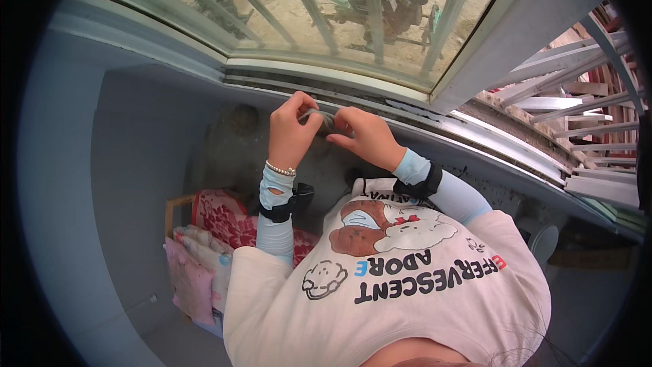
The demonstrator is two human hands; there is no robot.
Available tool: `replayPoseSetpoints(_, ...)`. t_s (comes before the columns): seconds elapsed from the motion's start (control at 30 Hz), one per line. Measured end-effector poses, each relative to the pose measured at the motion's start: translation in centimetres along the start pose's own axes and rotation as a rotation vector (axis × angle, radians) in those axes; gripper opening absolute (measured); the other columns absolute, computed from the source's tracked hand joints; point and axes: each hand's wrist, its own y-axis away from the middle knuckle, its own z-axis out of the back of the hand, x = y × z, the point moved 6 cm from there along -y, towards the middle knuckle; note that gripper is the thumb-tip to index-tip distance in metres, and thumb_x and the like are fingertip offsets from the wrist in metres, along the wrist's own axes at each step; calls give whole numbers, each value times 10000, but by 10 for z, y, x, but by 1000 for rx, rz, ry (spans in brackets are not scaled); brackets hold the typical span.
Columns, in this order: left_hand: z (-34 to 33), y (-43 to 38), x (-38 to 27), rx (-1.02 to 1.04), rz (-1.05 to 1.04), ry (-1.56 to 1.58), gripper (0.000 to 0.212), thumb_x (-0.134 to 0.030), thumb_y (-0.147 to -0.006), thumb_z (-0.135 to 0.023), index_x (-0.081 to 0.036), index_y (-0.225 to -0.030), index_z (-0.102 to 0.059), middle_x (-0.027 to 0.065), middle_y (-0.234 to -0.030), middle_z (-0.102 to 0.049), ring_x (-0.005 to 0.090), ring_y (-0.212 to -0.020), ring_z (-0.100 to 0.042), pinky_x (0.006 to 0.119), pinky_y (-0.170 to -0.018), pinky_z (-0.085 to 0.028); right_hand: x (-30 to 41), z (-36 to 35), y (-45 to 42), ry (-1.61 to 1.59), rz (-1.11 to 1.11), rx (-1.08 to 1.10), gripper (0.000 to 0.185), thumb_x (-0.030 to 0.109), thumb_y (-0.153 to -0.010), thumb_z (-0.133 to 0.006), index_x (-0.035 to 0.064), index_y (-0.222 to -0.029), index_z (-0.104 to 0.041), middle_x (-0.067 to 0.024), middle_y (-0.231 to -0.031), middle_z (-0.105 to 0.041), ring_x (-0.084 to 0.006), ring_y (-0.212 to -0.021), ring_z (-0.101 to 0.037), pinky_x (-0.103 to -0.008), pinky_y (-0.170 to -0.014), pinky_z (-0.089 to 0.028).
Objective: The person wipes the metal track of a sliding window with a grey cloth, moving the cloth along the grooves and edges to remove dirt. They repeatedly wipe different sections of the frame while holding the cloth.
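Just inside the window sill (356, 93), a small grey-brown cloth (322, 121) is held between my two hands. My left hand (290, 130), with a beaded bracelet at its wrist, pinches the cloth's left end between thumb and fingers. At the cloth's right end, my right hand (369, 135) has its fingers curled on it, the thumb pointing left. The cloth looks crumpled or twisted. Dirt and dark specks lie along the white window track (417, 112) beyond the hands.
A glass window pane (326, 15) stands ahead, with metal bars and an engine machine (392, 2) outside. The window is open at the right, showing more bars (570, 76). Below left are a wooden frame (173, 214), a red patterned blanket (224, 216) and a pink cloth (191, 285).
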Motion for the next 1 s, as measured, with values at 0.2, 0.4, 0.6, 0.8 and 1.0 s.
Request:
replayPoseSetpoints(0.2,-8,-3,-7,56,-19,-41,105,-38,-744,-617,6,-837,-598,72,-680,-576,136,-608,-541,273,-590,-450,-18,-4,-6,177,-34,-120,262,218,-763,-731,95,-905,-549,-91,-840,-619,-317,-786,-622,-426,-653,-481)
replayPoseSetpoints(0.4,1,11,14,66,32,-39,100,-24,-721,-623,3,-816,-609,77,-679,-571,151,-590,-540,271,-579,-444,-38,8,-6,93,70,-45,156,175,-783,-678,83,-862,-580,-94,-819,-622,-321,-797,-623,-424,-664,-486)
replayPoseSetpoints(0.6,4,34,31,65,71,4,106,-7,-723,-613,11,-826,-607,75,-697,-574,143,-594,-530,266,-584,-441,-38,11,-14,142,128,-129,80,141,-775,-641,78,-810,-606,-91,-741,-627,-320,-715,-622,-417,-635,-494)
replayPoseSetpoints(0.8,15,58,61,25,187,59,107,23,-751,-602,12,-856,-613,20,-694,-575,67,-628,-521,228,-591,-440,-38,-17,-32,-84,-39,318,128,177,-795,-646,85,-879,-674,-98,-798,-691,-269,-719,-667,-374,-643,-507)
replayPoseSetpoints(1.0,25,64,63,37,204,100,123,45,-770,-596,17,-888,-616,-1,-739,-581,40,-664,-519,201,-602,-428,-11,-90,-19,-29,21,402,173,199,-788,-698,88,-886,-610,-103,-783,-673,-323,-761,-649,-418,-664,-495)
